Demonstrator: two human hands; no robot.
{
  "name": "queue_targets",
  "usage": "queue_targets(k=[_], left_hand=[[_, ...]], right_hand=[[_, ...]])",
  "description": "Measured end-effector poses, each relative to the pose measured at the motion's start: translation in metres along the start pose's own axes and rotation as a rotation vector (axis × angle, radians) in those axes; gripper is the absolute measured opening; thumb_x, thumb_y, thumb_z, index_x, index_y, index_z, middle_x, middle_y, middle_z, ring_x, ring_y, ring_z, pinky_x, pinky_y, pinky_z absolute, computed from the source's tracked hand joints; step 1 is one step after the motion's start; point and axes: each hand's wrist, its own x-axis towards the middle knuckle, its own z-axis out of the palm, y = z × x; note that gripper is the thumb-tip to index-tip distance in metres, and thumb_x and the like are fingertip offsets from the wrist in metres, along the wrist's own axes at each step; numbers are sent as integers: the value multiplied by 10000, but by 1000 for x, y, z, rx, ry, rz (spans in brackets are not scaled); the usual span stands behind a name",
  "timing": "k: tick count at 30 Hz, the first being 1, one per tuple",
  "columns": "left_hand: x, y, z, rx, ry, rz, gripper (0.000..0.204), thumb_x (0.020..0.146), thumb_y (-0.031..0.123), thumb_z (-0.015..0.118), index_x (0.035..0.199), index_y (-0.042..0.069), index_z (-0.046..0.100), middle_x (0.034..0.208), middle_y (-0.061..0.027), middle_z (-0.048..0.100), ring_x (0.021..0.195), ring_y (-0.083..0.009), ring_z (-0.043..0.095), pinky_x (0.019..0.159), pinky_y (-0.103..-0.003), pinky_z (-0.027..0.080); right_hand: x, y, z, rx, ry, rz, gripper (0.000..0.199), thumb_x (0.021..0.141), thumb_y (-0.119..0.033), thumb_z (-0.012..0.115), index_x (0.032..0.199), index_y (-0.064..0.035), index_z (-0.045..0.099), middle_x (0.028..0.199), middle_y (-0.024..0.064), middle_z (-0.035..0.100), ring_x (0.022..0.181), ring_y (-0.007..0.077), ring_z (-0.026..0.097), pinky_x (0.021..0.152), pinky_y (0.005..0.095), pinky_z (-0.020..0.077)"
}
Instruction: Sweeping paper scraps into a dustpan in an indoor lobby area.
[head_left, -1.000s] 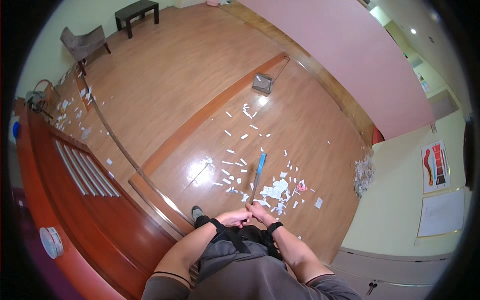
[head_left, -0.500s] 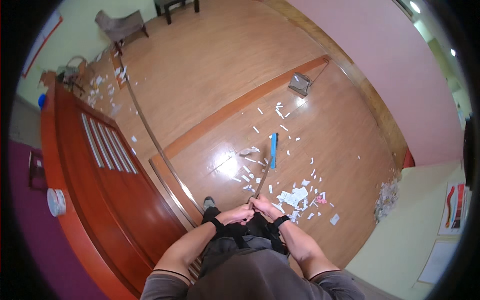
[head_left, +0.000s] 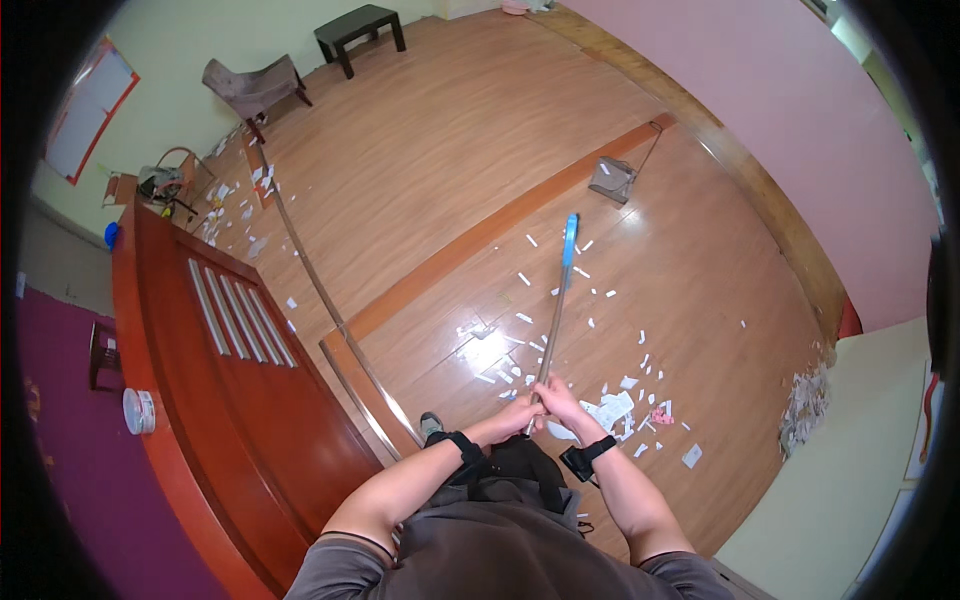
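Note:
Both of my hands are closed on the brown handle of a broom (head_left: 554, 325) in front of my body. My left hand (head_left: 515, 417) grips near the handle's end, and my right hand (head_left: 561, 401) is close beside it, slightly farther up. The handle runs away from me to a narrow blue broom head (head_left: 571, 240) out over the floor. Scraps of white paper (head_left: 612, 410) lie beyond and right of my right hand, with a small pink scrap (head_left: 661, 414) among them. Thin paper strips are scattered around the handle and head.
A long-handled grey dustpan (head_left: 612, 180) stands beyond the broom head. To my left is a red-brown wooden counter (head_left: 230, 420) with a round tub (head_left: 139, 411) on it. Shredded paper (head_left: 806, 405) is heaped by the right wall. An armchair (head_left: 255, 88) and dark table (head_left: 360, 32) stand far off.
The broom head has swung away from me and slightly right, toward the dustpan, and its handle shows longer. My hands have stayed closed on the handle. The view has tilted a little farther up.

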Motion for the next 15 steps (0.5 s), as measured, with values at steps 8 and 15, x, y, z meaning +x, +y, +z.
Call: queue_targets(k=[8,15], left_hand=[[-55,-54,-78,-155,397,-189,161,828,165,396,693,78,406,516,11,380,426,-99,377,385,-230,304],[-59,-128,-183,-668,826,-238,138,836,148,351,716,117,410,559,16,408,442,-91,408,384,-218,341]], right_hand=[[48,76,105,167,-354,452,196,763,-161,500,816,28,491,541,70,509,402,148,494,345,235,377],[137,180,211,377,-556,706,148,723,-166,501,639,-45,484,393,37,407,260,135,360,252,254,277]])
